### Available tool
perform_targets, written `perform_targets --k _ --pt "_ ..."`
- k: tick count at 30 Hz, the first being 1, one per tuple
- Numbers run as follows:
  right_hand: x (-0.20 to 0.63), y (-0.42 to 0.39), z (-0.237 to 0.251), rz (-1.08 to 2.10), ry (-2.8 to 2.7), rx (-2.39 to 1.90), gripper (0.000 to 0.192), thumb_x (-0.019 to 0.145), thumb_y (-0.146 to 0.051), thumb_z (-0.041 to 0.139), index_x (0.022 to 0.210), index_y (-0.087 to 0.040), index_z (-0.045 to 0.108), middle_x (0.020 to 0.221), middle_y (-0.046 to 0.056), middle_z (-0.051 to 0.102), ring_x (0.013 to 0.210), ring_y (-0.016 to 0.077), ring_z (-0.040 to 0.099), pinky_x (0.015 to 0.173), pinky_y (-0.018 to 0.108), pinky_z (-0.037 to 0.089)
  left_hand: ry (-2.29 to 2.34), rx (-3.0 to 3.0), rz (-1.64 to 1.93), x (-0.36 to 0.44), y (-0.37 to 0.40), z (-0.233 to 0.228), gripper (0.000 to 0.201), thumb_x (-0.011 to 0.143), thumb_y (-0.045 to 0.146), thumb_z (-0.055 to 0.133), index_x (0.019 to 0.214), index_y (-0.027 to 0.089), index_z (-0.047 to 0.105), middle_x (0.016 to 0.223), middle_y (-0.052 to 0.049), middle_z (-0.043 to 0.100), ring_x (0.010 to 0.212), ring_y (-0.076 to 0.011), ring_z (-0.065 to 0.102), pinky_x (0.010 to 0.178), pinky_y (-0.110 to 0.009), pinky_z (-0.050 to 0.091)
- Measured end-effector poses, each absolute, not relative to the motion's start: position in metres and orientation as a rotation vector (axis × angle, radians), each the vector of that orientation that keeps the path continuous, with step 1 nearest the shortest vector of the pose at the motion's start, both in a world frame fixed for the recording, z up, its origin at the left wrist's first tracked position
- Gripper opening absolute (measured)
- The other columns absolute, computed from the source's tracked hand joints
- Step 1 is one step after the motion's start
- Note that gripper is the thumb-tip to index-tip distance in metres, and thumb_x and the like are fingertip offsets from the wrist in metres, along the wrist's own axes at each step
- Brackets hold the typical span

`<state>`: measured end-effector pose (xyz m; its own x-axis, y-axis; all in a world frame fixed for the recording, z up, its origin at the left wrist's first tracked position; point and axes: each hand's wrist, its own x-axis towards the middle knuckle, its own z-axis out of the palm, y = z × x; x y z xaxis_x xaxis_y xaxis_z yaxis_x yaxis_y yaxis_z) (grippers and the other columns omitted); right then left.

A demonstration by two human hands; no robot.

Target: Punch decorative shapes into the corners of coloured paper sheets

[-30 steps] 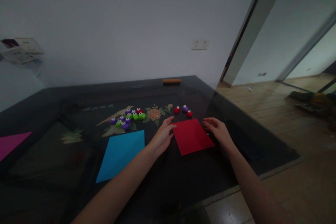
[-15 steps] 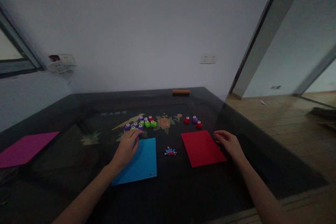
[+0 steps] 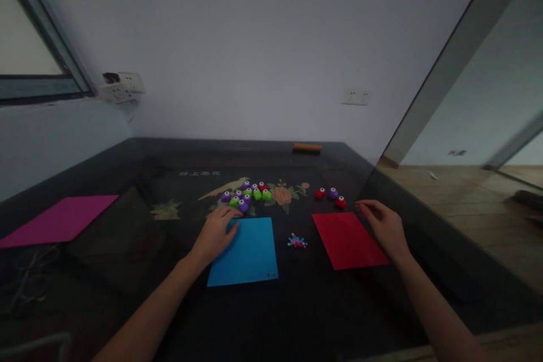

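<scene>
A short line of pale characters (image 3: 199, 173) stands on the dark bench (image 3: 127, 181), too blurred to read.

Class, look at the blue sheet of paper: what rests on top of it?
The left hand lies on the blue sheet at its far left corner, fingers reaching toward the small punches beyond. That corner is covered; the rest looks bare.

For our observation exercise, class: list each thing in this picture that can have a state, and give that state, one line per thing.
left hand: open, flat on the blue sheet's corner.
right hand: open, at the red sheet's right edge.
blue sheet: lying flat, unfolded.
red sheet: lying flat, unfolded.
magenta sheet: lying flat, untouched.
punches: clustered, upright.
three punches: apart, in a small group.
paper bits: heaped between the sheets.
</scene>
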<state>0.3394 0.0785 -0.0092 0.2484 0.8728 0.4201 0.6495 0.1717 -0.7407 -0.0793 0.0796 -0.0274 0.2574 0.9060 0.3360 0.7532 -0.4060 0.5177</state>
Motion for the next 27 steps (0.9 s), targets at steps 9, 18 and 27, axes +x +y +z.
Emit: perform_targets --k 9,18,27 --pt "0.180 0.107 -0.005 0.369 -2.202 -1.344 0.028 0.084 -0.028 0.055 0.107 -0.015 0.064 0.106 0.012 0.066 0.099 0.0249 0.060 0.086 0.038 0.046 1.633 2.304 0.786 -0.080 0.080 -0.032 0.026 0.086 0.032 0.046 0.103 0.023 0.062 0.110 -0.008 0.062 0.109 -0.0277 0.051 0.094 -0.043 0.038" --pt "0.146 0.111 -0.024 0.143 -2.548 -1.481 0.075 0.072 -0.063 0.059 0.127 -0.012 0.052 0.124 0.020 0.052 0.118 0.0366 0.043 0.090 0.048 0.040 1.763 2.392 0.597 -0.087 0.086 -0.044 0.051 0.077 0.052 0.059 0.119 0.022 0.058 0.119 -0.010 0.057 0.111 -0.0305 0.050 0.091 -0.047 0.039" --pt "0.146 0.103 -0.023 0.131 -2.564 -1.454 0.055 0.075 -0.051 0.064 0.119 -0.018 0.059 0.116 0.014 0.057 0.108 0.0316 0.049 0.085 0.044 0.041 1.765 2.421 0.546 -0.086 0.084 -0.045 0.056 0.072 0.053 0.064 0.119 0.024 0.059 0.112 -0.009 0.057 0.106 -0.0306 0.050 0.086 -0.045 0.040"
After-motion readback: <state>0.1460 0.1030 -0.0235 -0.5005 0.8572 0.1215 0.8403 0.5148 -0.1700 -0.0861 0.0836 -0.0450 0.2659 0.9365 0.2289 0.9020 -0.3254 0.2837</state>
